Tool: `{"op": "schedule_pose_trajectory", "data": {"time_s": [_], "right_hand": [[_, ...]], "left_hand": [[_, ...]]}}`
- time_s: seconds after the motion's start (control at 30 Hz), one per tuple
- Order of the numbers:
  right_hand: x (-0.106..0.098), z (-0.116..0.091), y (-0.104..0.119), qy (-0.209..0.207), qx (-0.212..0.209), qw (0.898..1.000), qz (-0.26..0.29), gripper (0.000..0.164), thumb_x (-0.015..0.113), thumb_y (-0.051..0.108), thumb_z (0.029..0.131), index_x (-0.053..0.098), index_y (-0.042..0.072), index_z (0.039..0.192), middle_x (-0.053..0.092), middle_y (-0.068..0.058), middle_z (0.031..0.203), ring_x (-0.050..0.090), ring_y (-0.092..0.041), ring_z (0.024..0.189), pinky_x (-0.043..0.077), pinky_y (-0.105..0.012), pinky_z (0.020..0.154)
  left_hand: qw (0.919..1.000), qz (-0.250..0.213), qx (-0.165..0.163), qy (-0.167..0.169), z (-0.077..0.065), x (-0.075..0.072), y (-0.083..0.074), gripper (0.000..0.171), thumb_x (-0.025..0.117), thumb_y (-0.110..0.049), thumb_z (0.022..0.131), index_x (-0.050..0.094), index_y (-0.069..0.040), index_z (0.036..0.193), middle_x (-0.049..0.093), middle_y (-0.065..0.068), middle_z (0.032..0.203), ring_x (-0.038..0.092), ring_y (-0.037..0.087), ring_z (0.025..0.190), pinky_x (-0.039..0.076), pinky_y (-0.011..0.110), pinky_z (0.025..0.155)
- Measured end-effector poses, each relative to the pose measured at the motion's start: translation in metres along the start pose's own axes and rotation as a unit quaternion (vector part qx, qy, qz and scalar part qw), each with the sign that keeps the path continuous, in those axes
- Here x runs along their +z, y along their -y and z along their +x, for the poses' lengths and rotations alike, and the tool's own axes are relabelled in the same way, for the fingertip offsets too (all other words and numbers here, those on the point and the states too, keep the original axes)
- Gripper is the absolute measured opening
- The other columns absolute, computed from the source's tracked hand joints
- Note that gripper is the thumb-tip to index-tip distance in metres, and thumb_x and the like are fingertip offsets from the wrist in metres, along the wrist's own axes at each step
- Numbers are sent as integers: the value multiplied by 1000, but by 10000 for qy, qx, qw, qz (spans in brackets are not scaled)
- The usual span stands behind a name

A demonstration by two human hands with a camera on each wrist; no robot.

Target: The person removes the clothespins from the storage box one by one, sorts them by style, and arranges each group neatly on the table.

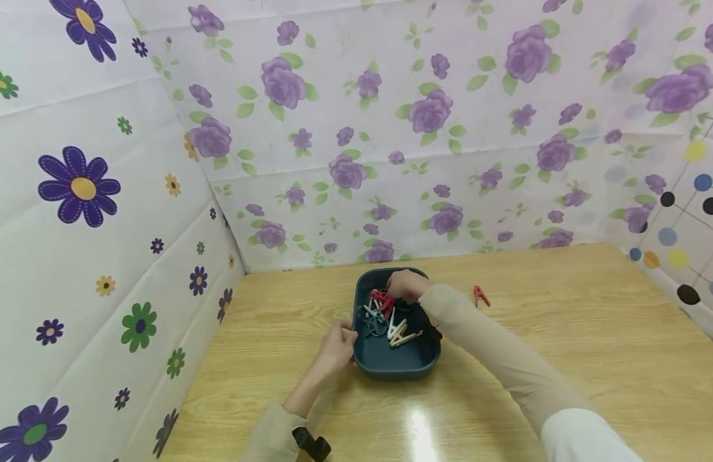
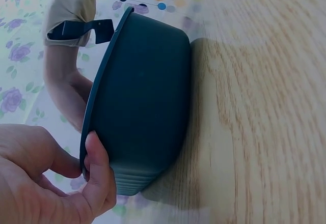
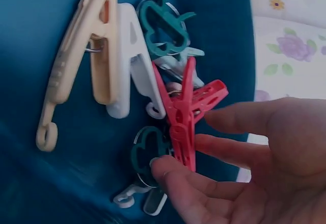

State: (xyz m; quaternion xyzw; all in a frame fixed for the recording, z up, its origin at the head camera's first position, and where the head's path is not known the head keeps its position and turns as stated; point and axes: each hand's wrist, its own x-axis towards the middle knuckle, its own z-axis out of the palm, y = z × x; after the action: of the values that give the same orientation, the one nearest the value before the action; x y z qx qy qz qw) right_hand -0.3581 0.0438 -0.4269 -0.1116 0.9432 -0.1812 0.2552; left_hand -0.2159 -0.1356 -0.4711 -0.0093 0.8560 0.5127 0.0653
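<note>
A dark teal plastic basin (image 1: 396,373) stands on the table with several clothespins and clips inside. My left hand (image 1: 335,346) pinches its left rim between thumb and fingers, plain in the left wrist view. Inside the basin, my right hand (image 3: 244,158) reaches down with fingers spread. Two of its fingertips touch red clothespins (image 3: 182,127), and the thumb is over a green clip (image 3: 147,152). Beside these lie a beige clothespin (image 3: 104,35), a white clothespin (image 3: 135,56) and another green clip (image 3: 163,28). No firm grip shows in the right hand.
A lone red clothespin (image 1: 480,296) lies on the wooden table (image 1: 541,321), right of the basin. Flower-printed sheets (image 1: 344,128) hang behind and to the left. A small red thing (image 1: 352,362), mostly hidden, shows by the left hand.
</note>
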Motion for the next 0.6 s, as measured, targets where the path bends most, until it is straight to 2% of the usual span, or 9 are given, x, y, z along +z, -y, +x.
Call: {"op": "schedule_pose_trajectory", "data": {"time_s": [0.07,0.17,0.23,0.27,0.4,0.5,0.6], "right_hand": [[2,3,1,29,127,9999,-55,35,49,16,97,58,9,131,61,-10,101,46,-12,54,47,-26,53],[4,3,1,-29,223,9997,-122,18,53,20,97,64,7,92,53,-5,75,50,-14,56,47,-25,51],[5,2,-1,-165,183,9995,-200,27,55,22,96,54,12,71,52,-4,66,54,-15,56,48,-24,49],[5,2,-2,-223,141,9993,-276,33,56,22,95,49,14,65,53,-4,64,55,-15,55,47,-24,48],[5,-1,-8,-480,-165,9976,-464,32,59,18,91,52,15,60,62,-7,69,59,-17,54,45,-25,44],[3,-3,-11,-583,-511,9950,-632,35,55,7,89,47,15,56,50,-4,56,45,-15,47,36,-24,44],[0,-8,-13,-653,-768,9928,-652,35,51,1,88,44,15,56,40,0,52,35,-14,47,30,-25,46]], "left_hand": [[10000,2,13,-21,0,0,1,24,45,-8,102,43,4,123,61,24,95,55,15,55,57,39,55],[10000,-28,17,-44,0,1,0,23,45,-7,102,43,4,122,62,24,94,54,14,53,57,40,55],[10000,-44,49,-54,0,2,0,23,45,-6,102,43,5,121,62,24,93,54,14,53,57,40,54],[10000,-55,37,-65,0,3,0,22,45,-6,101,43,5,121,61,25,93,54,15,53,58,41,54],[9999,-53,102,-116,-1,3,0,21,45,-4,101,43,6,120,61,26,91,56,17,53,58,42,54],[9998,-71,120,-115,-2,2,-1,21,45,-4,101,44,6,119,61,26,91,56,17,53,58,44,55],[9999,-92,114,-86,-3,2,-2,21,45,-4,101,43,6,120,61,24,91,55,16,53,58,44,56]]}}
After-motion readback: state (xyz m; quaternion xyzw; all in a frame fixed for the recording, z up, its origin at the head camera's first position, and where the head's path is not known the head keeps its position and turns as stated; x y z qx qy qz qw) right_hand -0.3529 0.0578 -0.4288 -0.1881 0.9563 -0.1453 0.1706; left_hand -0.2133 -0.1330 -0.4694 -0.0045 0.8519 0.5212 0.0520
